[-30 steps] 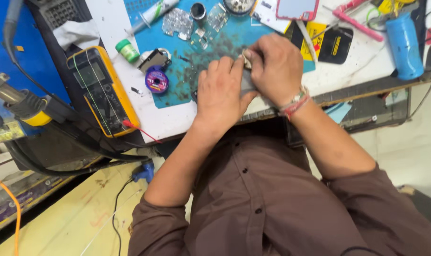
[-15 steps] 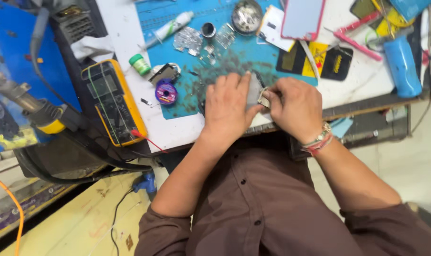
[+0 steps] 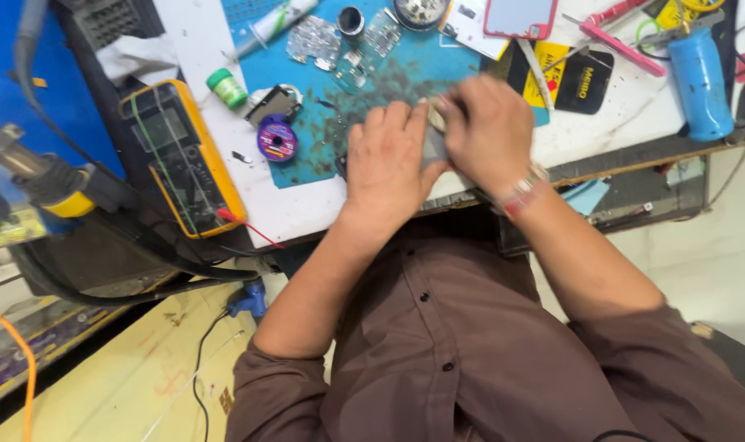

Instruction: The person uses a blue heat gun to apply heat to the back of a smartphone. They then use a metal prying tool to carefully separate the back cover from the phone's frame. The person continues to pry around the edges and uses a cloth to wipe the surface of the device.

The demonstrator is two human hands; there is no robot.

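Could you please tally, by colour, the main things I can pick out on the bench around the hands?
Yellow: 1, multimeter
Green: 1, small jar
Purple: 1, wire spool
Blue: 1, cylinder
Pink: 2, phone, tool handle
Total: 6

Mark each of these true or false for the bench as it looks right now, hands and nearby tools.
1. Both hands, left hand and right hand, meet over one small grey object. True.
2. The yellow multimeter lies right of the hands. False: it lies to their left.
3. A purple spool sits on the teal mat. True.
4. The blue cylinder is in the left hand's grip. False: it stands apart at the far right.
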